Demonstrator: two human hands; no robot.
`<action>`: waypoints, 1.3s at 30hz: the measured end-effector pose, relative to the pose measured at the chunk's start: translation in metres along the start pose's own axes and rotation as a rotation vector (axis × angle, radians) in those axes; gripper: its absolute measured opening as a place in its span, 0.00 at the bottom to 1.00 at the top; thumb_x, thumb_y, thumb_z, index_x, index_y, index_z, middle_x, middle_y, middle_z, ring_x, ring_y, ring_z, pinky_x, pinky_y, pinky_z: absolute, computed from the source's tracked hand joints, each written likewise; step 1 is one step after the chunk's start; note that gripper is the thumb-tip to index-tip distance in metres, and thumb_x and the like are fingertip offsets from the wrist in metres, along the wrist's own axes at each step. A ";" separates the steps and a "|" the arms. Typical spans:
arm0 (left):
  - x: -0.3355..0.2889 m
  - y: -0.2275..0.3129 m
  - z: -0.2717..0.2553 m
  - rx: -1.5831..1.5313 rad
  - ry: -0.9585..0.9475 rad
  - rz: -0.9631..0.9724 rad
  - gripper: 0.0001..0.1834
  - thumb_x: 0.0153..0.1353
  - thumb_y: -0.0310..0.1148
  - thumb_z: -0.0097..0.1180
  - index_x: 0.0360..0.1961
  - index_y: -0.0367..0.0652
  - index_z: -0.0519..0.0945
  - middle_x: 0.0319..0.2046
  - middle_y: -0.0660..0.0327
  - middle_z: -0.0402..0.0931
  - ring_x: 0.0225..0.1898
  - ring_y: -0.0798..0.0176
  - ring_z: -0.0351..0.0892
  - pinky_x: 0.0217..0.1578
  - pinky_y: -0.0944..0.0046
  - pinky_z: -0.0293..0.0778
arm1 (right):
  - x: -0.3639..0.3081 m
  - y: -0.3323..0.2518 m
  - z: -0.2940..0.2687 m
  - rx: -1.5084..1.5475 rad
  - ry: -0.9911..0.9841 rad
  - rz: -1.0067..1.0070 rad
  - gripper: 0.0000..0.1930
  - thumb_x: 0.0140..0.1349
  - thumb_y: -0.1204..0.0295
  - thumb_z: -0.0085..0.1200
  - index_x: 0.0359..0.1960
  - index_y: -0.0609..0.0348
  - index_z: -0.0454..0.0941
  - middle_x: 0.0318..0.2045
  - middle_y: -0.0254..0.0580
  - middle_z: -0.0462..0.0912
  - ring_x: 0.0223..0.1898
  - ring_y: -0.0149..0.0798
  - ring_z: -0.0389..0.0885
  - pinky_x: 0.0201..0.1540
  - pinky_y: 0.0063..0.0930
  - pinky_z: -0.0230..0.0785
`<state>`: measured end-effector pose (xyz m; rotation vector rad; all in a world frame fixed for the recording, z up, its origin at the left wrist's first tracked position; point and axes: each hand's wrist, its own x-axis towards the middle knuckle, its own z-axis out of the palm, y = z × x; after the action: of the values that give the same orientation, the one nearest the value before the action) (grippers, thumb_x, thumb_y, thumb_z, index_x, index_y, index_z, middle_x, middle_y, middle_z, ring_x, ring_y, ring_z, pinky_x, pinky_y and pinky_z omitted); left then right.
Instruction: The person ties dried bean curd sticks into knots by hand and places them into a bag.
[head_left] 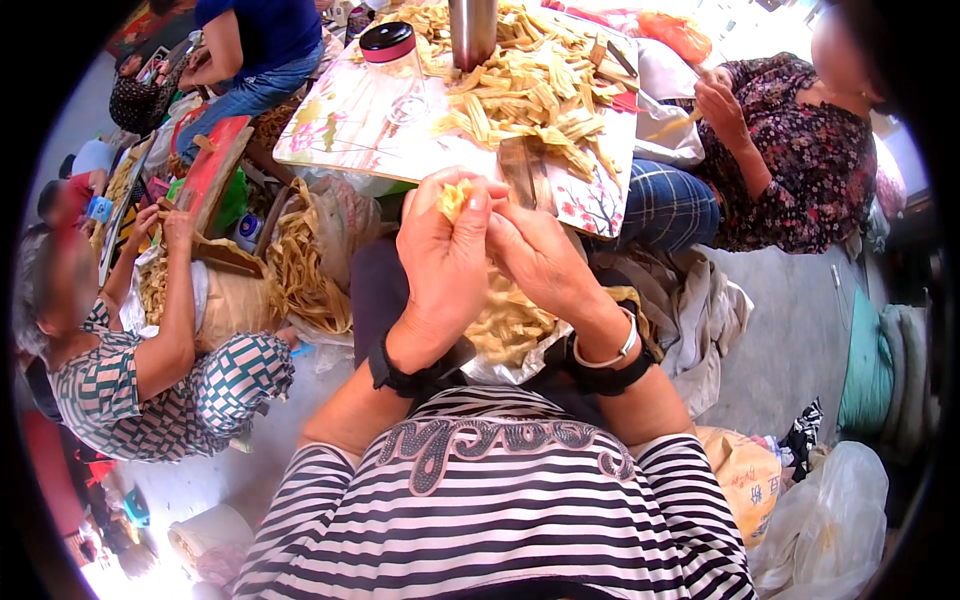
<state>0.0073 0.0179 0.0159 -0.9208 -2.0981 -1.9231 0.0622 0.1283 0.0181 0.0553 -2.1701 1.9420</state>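
Note:
My left hand is closed on a crumpled yellow strip, which pokes out between thumb and fingers. Pressed up beside it, my right hand has its fingers curled in; whatever they hold is hidden. Both hands are raised just in front of the table's near edge. A brown wooden piece lies at that edge, right behind my fingers. Below my hands, more pale yellow strips fill a white-lined holder in my lap.
The flowered table carries a heap of yellow strips, a black-lidded clear jar and a metal cylinder. People sit at left and right, a person in a floral top closest at right. A plastic bag lies lower right.

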 end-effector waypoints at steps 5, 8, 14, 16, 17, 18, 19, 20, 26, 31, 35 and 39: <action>0.000 -0.003 -0.014 -0.121 -0.154 -0.198 0.19 0.65 0.41 0.45 0.41 0.34 0.77 0.36 0.60 0.77 0.36 0.69 0.75 0.36 0.69 0.72 | -0.009 -0.005 0.002 0.087 -0.094 -0.033 0.14 0.65 0.68 0.42 0.24 0.65 0.70 0.18 0.32 0.69 0.20 0.25 0.63 0.23 0.22 0.58; 0.001 -0.025 -0.012 -0.696 -0.512 -0.284 0.39 0.57 0.57 0.49 0.57 0.33 0.65 0.52 0.56 0.68 0.54 0.62 0.67 0.55 0.62 0.62 | -0.013 0.015 -0.004 0.472 -0.032 0.085 0.15 0.65 0.63 0.44 0.24 0.59 0.72 0.14 0.27 0.65 0.15 0.22 0.62 0.16 0.16 0.52; -0.002 -0.030 -0.017 -1.106 -0.554 -0.603 0.27 0.62 0.47 0.48 0.55 0.37 0.65 0.49 0.53 0.70 0.55 0.54 0.68 0.55 0.59 0.64 | -0.016 0.027 0.005 1.100 -0.259 0.447 0.14 0.66 0.61 0.43 0.28 0.57 0.71 0.13 0.26 0.61 0.13 0.23 0.56 0.16 0.16 0.49; 0.000 -0.027 -0.017 -1.090 -0.475 -0.571 0.17 0.64 0.43 0.48 0.40 0.38 0.71 0.35 0.55 0.74 0.44 0.56 0.74 0.49 0.61 0.68 | -0.017 0.033 0.011 1.111 -0.264 0.536 0.14 0.66 0.59 0.43 0.28 0.55 0.70 0.13 0.26 0.60 0.13 0.22 0.55 0.15 0.16 0.49; -0.001 -0.034 -0.018 -1.093 -0.467 -0.610 0.16 0.64 0.42 0.48 0.37 0.38 0.72 0.32 0.56 0.74 0.41 0.57 0.74 0.48 0.61 0.69 | -0.017 0.036 0.015 1.118 -0.265 0.582 0.14 0.66 0.59 0.43 0.28 0.54 0.70 0.13 0.25 0.59 0.13 0.22 0.54 0.15 0.16 0.48; -0.001 -0.035 -0.018 -1.098 -0.458 -0.648 0.15 0.64 0.42 0.48 0.33 0.39 0.72 0.28 0.57 0.74 0.38 0.58 0.75 0.46 0.62 0.70 | -0.015 0.037 0.018 1.121 -0.266 0.628 0.14 0.66 0.58 0.43 0.28 0.54 0.69 0.13 0.25 0.59 0.13 0.22 0.54 0.14 0.16 0.48; -0.003 -0.029 -0.014 -1.080 -0.311 -0.683 0.15 0.65 0.41 0.46 0.27 0.40 0.70 0.19 0.60 0.70 0.30 0.61 0.74 0.41 0.63 0.71 | -0.014 0.036 0.020 1.080 -0.252 0.678 0.15 0.66 0.57 0.43 0.27 0.53 0.68 0.12 0.25 0.58 0.12 0.22 0.53 0.15 0.16 0.48; -0.004 -0.030 -0.015 -1.049 -0.282 -0.706 0.15 0.66 0.40 0.45 0.27 0.40 0.70 0.19 0.60 0.69 0.29 0.61 0.74 0.41 0.63 0.71 | -0.013 0.034 0.023 1.041 -0.247 0.676 0.15 0.66 0.57 0.43 0.27 0.53 0.68 0.12 0.25 0.58 0.12 0.22 0.53 0.15 0.16 0.47; 0.011 -0.026 -0.033 -1.024 0.004 -0.739 0.14 0.67 0.37 0.41 0.26 0.42 0.68 0.13 0.68 0.59 0.19 0.68 0.66 0.31 0.66 0.70 | -0.013 0.028 0.022 0.609 -0.189 0.560 0.15 0.68 0.61 0.41 0.28 0.57 0.70 0.14 0.24 0.59 0.14 0.21 0.54 0.16 0.15 0.49; 0.019 -0.024 -0.040 -1.018 0.217 -0.656 0.17 0.68 0.43 0.41 0.25 0.44 0.68 0.12 0.71 0.56 0.11 0.73 0.53 0.14 0.73 0.52 | -0.016 0.014 0.010 0.300 -0.254 0.454 0.14 0.67 0.66 0.42 0.30 0.62 0.74 0.15 0.25 0.65 0.15 0.19 0.59 0.18 0.14 0.53; 0.010 -0.035 -0.037 -0.018 0.243 0.042 0.14 0.65 0.33 0.43 0.29 0.36 0.75 0.20 0.61 0.74 0.18 0.65 0.71 0.22 0.68 0.68 | -0.020 0.007 -0.003 0.637 -0.235 0.482 0.12 0.66 0.67 0.43 0.34 0.64 0.75 0.17 0.26 0.67 0.16 0.20 0.61 0.19 0.15 0.55; 0.004 -0.028 -0.031 0.010 -0.176 0.310 0.14 0.64 0.33 0.45 0.40 0.32 0.77 0.39 0.50 0.77 0.38 0.57 0.79 0.40 0.65 0.73 | -0.023 0.006 -0.002 0.470 -0.040 0.196 0.08 0.61 0.73 0.48 0.37 0.65 0.75 0.21 0.28 0.71 0.18 0.23 0.65 0.21 0.17 0.59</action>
<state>-0.0192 -0.0100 -0.0005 -1.3665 -1.9097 -1.7285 0.0842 0.1280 0.0084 -0.0428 -1.7495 2.5434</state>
